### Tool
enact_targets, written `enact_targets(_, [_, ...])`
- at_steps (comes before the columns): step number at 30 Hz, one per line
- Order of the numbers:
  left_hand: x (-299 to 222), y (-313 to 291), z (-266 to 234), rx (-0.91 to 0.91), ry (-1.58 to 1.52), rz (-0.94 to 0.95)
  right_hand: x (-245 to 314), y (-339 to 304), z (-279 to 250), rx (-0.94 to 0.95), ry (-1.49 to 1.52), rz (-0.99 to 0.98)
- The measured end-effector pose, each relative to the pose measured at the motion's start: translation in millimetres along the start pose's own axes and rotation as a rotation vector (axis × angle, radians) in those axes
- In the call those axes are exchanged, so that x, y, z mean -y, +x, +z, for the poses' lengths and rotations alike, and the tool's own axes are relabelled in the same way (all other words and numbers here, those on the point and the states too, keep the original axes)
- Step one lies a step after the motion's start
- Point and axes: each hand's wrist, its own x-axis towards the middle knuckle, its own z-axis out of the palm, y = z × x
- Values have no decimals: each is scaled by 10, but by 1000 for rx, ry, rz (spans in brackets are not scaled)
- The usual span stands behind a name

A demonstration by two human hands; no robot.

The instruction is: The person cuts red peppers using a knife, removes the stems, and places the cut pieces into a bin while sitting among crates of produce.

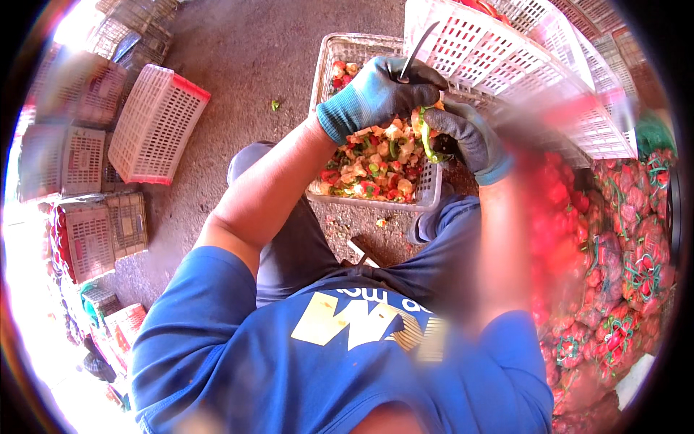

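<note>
My left hand [376, 94], in a blue-grey glove, is closed on a knife whose thin blade [421, 45] points up and away. Just to its right, my right hand [470, 137], in a darker grey glove, grips a green pepper piece [426, 141]. Both hands hover close together over a white plastic crate [327, 65] on the ground between my knees. The crate holds several red, green and cream pepper scraps [369, 170]. My right forearm is motion-blurred.
Tilted white crates [520, 65] lean at the upper right. Mesh bags of red peppers [629, 239] pile up on the right. A white crate with a red rim [155, 123] lies on the concrete at left, with several more crates [79, 145] stacked beyond it.
</note>
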Motion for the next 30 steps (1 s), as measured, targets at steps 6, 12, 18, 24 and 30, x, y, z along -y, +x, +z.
enact_targets(6, [42, 14, 12, -52, -119, -208, 32, -29, 82, 17, 27, -152])
enact_targets(12, [226, 115, -33, -299, -391, -157, -78, 11, 64, -198, -4, -395])
enact_targets(18, [241, 123, -222, -343, -486, -89, -79, 85, -114, 13, 503, -343])
enact_targets(24, [5, 46, -303, -278, 63, -139, -59, 50, -55, -258, 239, -347])
enact_targets(30, [432, 130, -482, 10, 273, -314, -456, 419, 79, -247, -436, 44])
